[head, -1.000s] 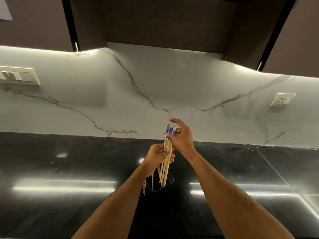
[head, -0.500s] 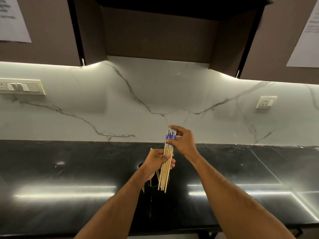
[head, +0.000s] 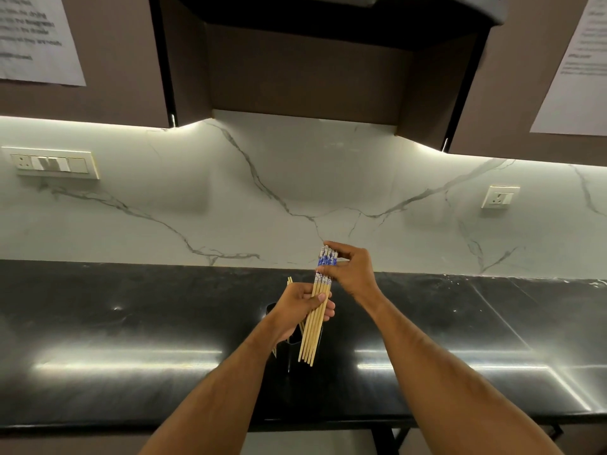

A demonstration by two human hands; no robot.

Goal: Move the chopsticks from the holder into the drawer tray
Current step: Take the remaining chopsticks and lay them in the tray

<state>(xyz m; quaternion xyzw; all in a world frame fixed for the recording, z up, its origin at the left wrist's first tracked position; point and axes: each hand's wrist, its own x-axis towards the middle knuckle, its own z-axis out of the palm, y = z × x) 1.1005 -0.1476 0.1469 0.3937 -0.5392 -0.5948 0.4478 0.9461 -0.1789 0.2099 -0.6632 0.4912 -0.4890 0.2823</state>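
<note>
A bundle of several wooden chopsticks (head: 312, 336) with blue-and-white patterned tops hangs upright above the black holder (head: 289, 359), tips clear of its rim. My left hand (head: 300, 307) wraps the bundle's middle. My right hand (head: 351, 270) pinches the patterned tops from the right. One or two more chopstick ends (head: 289, 281) stick up behind my left hand; whether they stand in the holder I cannot tell. The dark holder blends into the black countertop and my left arm partly hides it. No drawer tray is in view.
The glossy black countertop (head: 131, 323) runs left to right, its front edge near the bottom. A white marble backsplash (head: 230, 208) carries a switch plate (head: 52, 164) at left and a socket (head: 499, 197) at right. Dark wall cabinets (head: 295, 67) with taped papers hang overhead.
The bundle has risen until its tips are out of the holder. Both hands kept their grip. The view tilted up and back, showing more cabinets and the counter's front edge.
</note>
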